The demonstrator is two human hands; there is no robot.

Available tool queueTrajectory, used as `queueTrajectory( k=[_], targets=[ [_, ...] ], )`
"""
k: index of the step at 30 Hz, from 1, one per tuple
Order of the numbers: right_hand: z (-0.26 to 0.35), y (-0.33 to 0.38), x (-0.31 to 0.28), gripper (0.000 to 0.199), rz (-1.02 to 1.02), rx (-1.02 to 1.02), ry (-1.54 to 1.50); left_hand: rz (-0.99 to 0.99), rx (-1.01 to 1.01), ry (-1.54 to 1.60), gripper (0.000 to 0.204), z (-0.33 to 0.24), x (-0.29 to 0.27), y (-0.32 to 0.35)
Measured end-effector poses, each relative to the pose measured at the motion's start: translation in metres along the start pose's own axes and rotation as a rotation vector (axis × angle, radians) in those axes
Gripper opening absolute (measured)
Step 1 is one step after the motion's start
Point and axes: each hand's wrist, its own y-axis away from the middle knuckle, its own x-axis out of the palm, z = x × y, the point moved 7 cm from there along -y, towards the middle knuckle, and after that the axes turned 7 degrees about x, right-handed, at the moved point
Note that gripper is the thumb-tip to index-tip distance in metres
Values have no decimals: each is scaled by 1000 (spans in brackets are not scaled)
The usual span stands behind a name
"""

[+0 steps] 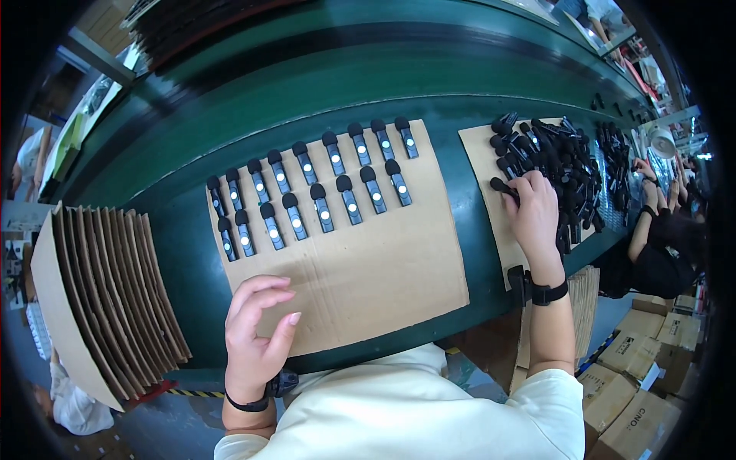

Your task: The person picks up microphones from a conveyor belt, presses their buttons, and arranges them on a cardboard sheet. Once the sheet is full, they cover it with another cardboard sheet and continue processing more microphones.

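Two rows of small black wireless microphones (pixel 319 208) with foam tops and pale round spots lie on a cardboard sheet (pixel 383 261) in front of me. My left hand (pixel 259 330) hovers over the sheet's near left corner, fingers apart and nothing in them. To the right, my right hand (pixel 534 211) pinches a single microphone (pixel 501 186) by its body, its foam top pointing left. That hand is at the left side of a heap of similar microphones (pixel 563 165), which rests on a second cardboard sheet (pixel 477 146). My fingers partly hide the held microphone's body.
A row of upright cardboard sheets (pixel 115 299) stands at the left on the green table (pixel 184 268). More black pieces (pixel 613 157) lie beyond the heap, near a co-worker's arm (pixel 642 230). Cardboard boxes (pixel 632 356) stand on the floor at lower right.
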Motion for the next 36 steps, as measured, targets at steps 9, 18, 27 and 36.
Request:
queueTrajectory(
  k=[9, 18, 27, 36],
  targets=[
    [96, 15, -74, 22, 102, -207, -761, 66, 29, 118, 27, -12, 12, -7],
    [182, 32, -94, 29, 223, -453, -1071, 95, 101, 191, 29, -38, 27, -26],
    [194, 46, -60, 27, 540, -197, -1514, -17, 271, 166, 28, -38, 19, -14],
    [194, 48, -69, 29, 349, -370, -1373, 8, 186, 156, 30, -40, 20, -15]
  ],
)
